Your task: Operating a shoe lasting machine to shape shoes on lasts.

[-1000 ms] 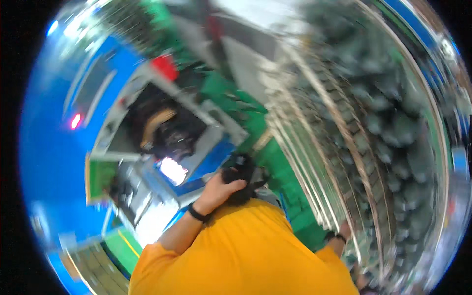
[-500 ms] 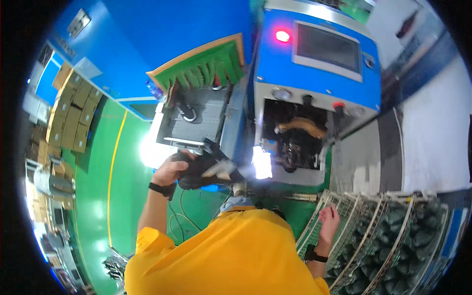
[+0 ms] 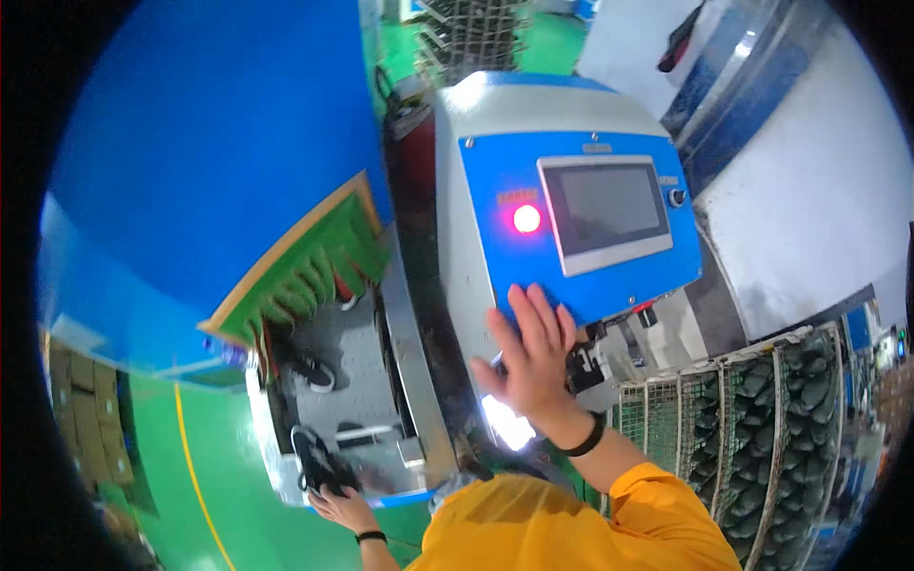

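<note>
At the near end of the conveyor (image 3: 347, 385), my left hand (image 3: 341, 506) grips the end of a black shoe (image 3: 319, 463) with a white sole edge. This shoe points up along the conveyor, and its far end is over the metal edge. Farther along the belt lies another black shoe (image 3: 319, 373) with a white sole. My right hand (image 3: 535, 371) is open, fingers spread, in front of the lower edge of the blue control panel (image 3: 514, 276). I cannot tell whether it touches the panel. It hides part of the machine's opening below.
A green fringed curtain (image 3: 309, 276) hangs over the conveyor from a blue cabinet (image 3: 219, 171). The panel bears a glowing red lamp (image 3: 526, 219) and a dark screen (image 3: 609, 209). At the right stands a wire rack (image 3: 724, 419) filled with dark shoe-shaped pieces. Cartons (image 3: 86, 409) are stacked far left.
My left hand has brought the black shoe to the near end of the conveyor. My right hand has risen from beside the rack to the control panel and spread its fingers. The view has shifted.
</note>
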Demonstrator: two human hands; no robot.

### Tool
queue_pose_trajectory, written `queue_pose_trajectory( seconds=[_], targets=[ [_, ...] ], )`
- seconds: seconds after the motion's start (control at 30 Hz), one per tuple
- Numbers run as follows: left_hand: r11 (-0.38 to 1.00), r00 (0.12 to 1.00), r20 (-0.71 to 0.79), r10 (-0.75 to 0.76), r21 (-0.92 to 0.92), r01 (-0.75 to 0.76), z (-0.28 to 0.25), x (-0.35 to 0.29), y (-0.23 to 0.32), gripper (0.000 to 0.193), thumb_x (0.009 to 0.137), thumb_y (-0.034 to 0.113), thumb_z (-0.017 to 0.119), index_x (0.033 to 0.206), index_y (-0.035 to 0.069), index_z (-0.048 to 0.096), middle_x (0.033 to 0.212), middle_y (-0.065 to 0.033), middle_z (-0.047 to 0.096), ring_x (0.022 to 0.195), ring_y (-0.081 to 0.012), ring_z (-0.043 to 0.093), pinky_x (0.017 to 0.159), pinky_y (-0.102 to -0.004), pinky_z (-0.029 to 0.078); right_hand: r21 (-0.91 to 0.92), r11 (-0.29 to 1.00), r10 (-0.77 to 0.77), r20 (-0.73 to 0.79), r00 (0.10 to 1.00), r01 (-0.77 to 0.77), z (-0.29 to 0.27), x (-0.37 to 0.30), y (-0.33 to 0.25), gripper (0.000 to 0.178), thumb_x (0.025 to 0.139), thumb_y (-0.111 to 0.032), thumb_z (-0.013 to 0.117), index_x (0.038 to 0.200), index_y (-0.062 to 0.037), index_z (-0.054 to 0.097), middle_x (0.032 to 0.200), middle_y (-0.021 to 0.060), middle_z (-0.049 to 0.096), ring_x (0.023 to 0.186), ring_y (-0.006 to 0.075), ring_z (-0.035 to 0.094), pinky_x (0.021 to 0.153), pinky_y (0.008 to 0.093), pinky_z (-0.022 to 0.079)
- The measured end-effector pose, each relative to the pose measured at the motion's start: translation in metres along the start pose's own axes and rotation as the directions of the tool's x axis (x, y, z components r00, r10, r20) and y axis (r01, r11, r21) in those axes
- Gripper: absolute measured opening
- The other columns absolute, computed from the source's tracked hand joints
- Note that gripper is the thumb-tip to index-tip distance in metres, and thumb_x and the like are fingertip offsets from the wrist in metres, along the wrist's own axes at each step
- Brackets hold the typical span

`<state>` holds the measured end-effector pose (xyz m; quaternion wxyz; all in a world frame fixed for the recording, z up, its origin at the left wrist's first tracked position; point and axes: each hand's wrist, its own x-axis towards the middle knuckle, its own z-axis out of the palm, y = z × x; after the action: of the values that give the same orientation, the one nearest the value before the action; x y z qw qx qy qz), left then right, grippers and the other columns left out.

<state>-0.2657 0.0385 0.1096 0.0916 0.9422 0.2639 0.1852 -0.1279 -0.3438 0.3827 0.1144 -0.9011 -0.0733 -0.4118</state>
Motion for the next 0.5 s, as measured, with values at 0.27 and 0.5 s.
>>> queue_pose_trajectory(
  seconds=[0.27,0.5],
  targets=[
    [0.586,0.844,0.409,-0.346,-0.608,0.535,0.158,0.161,0.072,0.102,0.072,0.040,0.085,0.137,-0.017,0.032,0.134,-0.0313,0.047,0.125,-0.0426,0.045,0.109,-0.0444,0.034,-0.344,0.938,-0.129,-0.244,0.961,0.038,0.045,-0.026,0.013,0.012,0.085,-0.028,0.060,0.093,-0.0209,0.062,0.127,0.0110,0.057,0.126,0.0287,0.047,0.111,0.0489,0.024],
    [0.791,0.647,0.493,-0.582,0.161,0.590,0.225,0.225,0.132,0.109,0.070,0.064,0.076,0.136,-0.013,0.035,0.138,-0.0223,0.047,0.121,-0.0350,0.052,0.098,-0.0441,0.045,-0.378,0.926,-0.124,-0.242,0.962,0.024,0.039,-0.042,0.013,0.016,0.081,-0.023,0.056,0.097,-0.0204,0.057,0.123,0.0094,0.055,0.119,0.0298,0.049,0.107,0.0487,0.027]
  ],
)
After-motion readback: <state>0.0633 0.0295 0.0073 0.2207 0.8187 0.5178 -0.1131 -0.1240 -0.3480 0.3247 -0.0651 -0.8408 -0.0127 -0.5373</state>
